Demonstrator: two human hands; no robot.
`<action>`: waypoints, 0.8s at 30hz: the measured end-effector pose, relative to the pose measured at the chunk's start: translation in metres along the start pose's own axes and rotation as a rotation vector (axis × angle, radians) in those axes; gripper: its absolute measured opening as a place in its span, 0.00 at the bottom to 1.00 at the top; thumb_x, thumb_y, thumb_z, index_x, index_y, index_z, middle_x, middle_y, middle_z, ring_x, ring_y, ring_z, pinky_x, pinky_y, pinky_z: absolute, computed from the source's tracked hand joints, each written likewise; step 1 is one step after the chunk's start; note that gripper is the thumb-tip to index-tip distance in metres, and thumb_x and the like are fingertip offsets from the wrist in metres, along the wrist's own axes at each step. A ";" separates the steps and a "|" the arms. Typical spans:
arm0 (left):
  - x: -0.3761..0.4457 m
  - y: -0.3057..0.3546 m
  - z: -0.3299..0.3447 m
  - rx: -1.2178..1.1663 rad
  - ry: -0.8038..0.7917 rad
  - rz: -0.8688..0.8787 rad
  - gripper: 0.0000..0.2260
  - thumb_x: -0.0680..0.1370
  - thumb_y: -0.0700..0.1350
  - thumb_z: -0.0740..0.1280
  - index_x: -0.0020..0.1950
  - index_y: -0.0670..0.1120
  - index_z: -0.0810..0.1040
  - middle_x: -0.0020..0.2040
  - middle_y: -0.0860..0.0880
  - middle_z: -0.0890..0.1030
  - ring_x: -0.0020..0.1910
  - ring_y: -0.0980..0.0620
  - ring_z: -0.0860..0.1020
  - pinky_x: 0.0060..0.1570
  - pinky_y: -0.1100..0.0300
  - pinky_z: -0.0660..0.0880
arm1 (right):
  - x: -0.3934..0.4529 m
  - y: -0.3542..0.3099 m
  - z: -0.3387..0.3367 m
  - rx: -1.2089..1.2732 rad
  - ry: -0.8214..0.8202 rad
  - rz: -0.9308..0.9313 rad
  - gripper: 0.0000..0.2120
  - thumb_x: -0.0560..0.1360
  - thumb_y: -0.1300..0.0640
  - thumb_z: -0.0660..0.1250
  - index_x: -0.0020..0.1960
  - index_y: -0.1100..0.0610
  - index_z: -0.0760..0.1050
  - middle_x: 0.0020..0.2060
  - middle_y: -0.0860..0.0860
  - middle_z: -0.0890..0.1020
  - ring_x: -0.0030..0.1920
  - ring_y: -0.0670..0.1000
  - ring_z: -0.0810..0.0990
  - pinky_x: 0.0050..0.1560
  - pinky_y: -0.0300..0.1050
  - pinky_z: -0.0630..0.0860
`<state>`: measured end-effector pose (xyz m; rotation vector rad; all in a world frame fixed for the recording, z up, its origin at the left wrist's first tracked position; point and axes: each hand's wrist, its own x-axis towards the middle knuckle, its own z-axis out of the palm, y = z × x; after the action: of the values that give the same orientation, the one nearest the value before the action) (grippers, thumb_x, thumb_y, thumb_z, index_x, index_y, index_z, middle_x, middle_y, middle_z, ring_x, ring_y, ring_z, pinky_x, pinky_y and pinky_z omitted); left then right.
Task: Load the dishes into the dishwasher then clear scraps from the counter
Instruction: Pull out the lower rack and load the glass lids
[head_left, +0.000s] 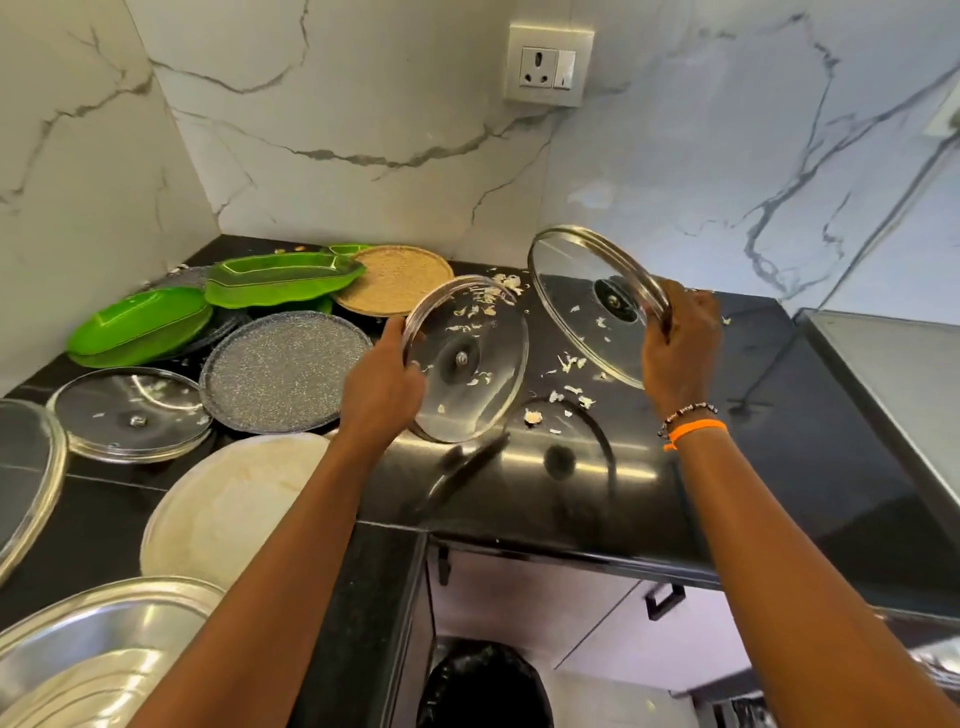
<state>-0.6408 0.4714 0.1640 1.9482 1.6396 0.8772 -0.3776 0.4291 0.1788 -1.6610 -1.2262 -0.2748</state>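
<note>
Lids in both hands, and we're mid-collection on the dish-loading step! The left hand (382, 374) grips the rim of a glass lid (467, 358) at centre frame, fingers curled over the steel edge, lid tilted with its low side close to the black counter (810, 431); whether it touches the surface I can't tell. The right hand (680, 338) pinches the rim of a second glass lid (592, 301), held up clear of the counter and tipped toward the marble wall.

Scraps (569, 364) lie scattered on the counter between and behind the two lids, a few clinging to the glass, so by my read the clearing step hasn't started. No dishwasher shows anywhere in view, so the next move looks like carrying both lids away from the counter, kept apart so glass doesn't knock glass.

Room check: the left of the frame is crowded with green trays (280, 280), a speckled plate (285, 371), another lid (130, 413), a white plate (228, 499) and a steel plate (98, 634). Open counter sits at right. Below the counter's front edge, a black-lined bin (483, 686) stands at bottom centre.
</note>
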 end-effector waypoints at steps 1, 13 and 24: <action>0.001 0.004 0.000 0.031 0.018 0.033 0.16 0.76 0.39 0.62 0.62 0.49 0.67 0.47 0.45 0.80 0.45 0.42 0.78 0.47 0.50 0.73 | -0.001 0.000 -0.004 0.025 0.006 0.011 0.14 0.73 0.68 0.62 0.57 0.60 0.78 0.45 0.62 0.77 0.45 0.48 0.69 0.41 0.30 0.59; -0.038 0.085 0.024 -0.870 -0.214 -0.463 0.11 0.78 0.34 0.55 0.57 0.45 0.69 0.43 0.43 0.77 0.41 0.47 0.78 0.29 0.55 0.76 | -0.014 0.036 -0.125 0.608 0.455 0.628 0.15 0.71 0.67 0.58 0.36 0.49 0.75 0.39 0.55 0.82 0.39 0.50 0.78 0.35 0.47 0.75; -0.193 0.166 0.104 -0.710 -0.479 -0.329 0.09 0.78 0.37 0.57 0.41 0.47 0.72 0.38 0.43 0.75 0.33 0.50 0.76 0.30 0.59 0.75 | -0.136 0.111 -0.354 0.608 0.677 0.946 0.16 0.75 0.66 0.54 0.37 0.51 0.73 0.37 0.49 0.80 0.38 0.46 0.77 0.36 0.43 0.76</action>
<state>-0.4695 0.2570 0.1708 1.2266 1.1083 0.6639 -0.2233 0.0656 0.1880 -1.2634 0.0574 0.1257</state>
